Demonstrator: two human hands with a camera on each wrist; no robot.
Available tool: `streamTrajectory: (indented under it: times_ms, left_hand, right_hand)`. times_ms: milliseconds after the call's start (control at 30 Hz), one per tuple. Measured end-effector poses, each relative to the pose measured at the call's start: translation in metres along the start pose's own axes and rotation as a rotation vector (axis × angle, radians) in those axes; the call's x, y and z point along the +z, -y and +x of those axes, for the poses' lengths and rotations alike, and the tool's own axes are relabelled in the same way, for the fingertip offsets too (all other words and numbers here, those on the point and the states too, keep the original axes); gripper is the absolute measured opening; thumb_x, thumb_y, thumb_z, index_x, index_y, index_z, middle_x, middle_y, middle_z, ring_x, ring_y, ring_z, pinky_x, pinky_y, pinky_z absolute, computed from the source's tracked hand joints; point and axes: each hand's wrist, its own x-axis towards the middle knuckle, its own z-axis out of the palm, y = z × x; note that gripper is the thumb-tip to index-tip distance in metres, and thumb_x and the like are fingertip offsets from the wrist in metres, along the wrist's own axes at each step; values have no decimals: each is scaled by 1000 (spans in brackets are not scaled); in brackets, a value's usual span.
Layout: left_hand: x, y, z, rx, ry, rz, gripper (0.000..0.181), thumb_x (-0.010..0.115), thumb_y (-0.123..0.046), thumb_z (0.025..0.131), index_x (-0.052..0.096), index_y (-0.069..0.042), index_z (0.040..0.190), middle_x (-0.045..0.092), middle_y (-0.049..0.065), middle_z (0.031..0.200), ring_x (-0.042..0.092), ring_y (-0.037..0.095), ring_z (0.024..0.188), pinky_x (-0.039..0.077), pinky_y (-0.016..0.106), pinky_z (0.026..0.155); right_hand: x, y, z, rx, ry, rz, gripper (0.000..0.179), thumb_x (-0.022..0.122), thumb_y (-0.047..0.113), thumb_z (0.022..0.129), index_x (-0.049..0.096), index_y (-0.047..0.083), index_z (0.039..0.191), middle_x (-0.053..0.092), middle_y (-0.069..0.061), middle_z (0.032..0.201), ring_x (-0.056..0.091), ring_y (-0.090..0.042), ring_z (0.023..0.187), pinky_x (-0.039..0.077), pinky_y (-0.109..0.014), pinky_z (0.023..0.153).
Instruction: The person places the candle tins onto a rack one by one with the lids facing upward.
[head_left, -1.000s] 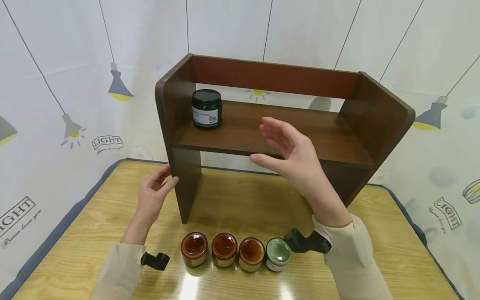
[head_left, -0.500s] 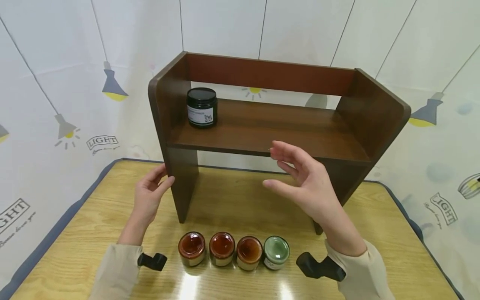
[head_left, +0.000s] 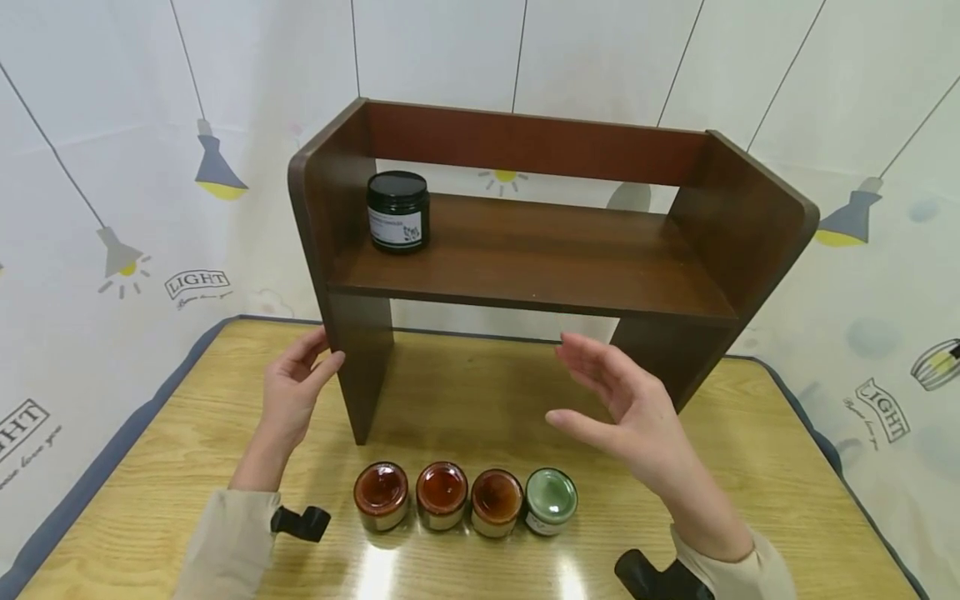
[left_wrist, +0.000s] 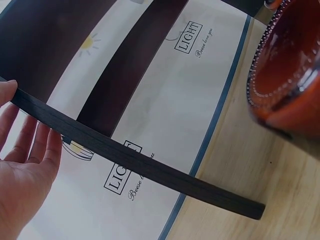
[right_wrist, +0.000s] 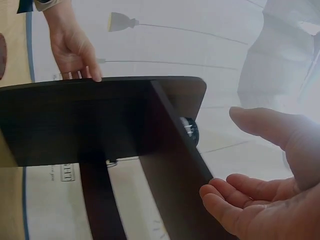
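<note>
A dark brown wooden shelf unit [head_left: 540, 250] stands on the table. My left hand [head_left: 292, 387] holds the front edge of its left side panel, thumb at the edge and fingers along the outer face. In front of the unit's lower right part, my right hand [head_left: 630, 408] hovers with thumb and fingers spread, holding nothing. A black lidded jar [head_left: 398, 229] with a white label sits at the left end of the upper board. Before the unit, three amber-brown glass jars [head_left: 442, 495] and one green jar [head_left: 551, 498] form a row.
The wooden table [head_left: 187, 417] has a dark blue border along its far and side edges. Behind it hangs a white backdrop [head_left: 450, 50] printed with lamps. Each wrist carries a black camera mount [head_left: 302, 523].
My right hand has come down and to the right, from before the upper board to below its front edge. The left hand stays at the side panel. The head view has shifted slightly.
</note>
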Motion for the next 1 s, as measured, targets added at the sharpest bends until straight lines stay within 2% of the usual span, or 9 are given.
streamTrajectory:
  times_ms: [200,467,633,733,900,1000]
  left_hand:
    - [0,-1,0,-10,-6,13,46,52,23,82,70,-11,106,66,-3,101,59,11,98,49,18,80]
    - [0,-1,0,-29,-20,27,44,53,22,82,70,-11,107,66,-3,100,59,11,98,49,18,80]
    - [0,-1,0,-27,-8,22,44,53,21,83,70,-11,107,66,-3,101,58,11,99,49,19,80]
    - [-1,-2,1,-15,10,16,42,53,20,83,69,-10,108,66,-2,102,58,12,99,49,19,81]
    - [-1,-2,1,-4,27,9,42,53,20,83,69,-8,109,66,-2,103,58,12,99,49,19,81]
    - [-1,-2,1,-5,24,9,43,53,21,83,69,-10,108,66,-2,102,58,11,99,50,19,80]
  right_hand:
    - [-1,-22,-20,58,-9,15,61,73,-13,72,47,-11,127,53,-21,125,54,-10,114,42,-21,95]
    - [-1,-52,-45,100,-23,39,57,71,-13,73,48,-11,125,59,2,121,55,-6,110,43,-18,93]
    - [1,-73,-63,165,-26,76,57,71,-12,73,47,-13,125,58,6,119,55,-4,109,43,-18,92]
    - [3,-83,-74,215,-30,78,56,71,-10,74,47,-13,125,58,0,118,55,-3,108,43,-17,92]
    - [2,-95,-88,276,-33,51,56,71,-9,75,46,-14,125,54,-22,121,54,-1,106,43,-15,91]
    - [0,-104,-95,313,-16,42,58,70,-8,76,43,-16,126,50,-31,122,53,0,106,42,-14,91]
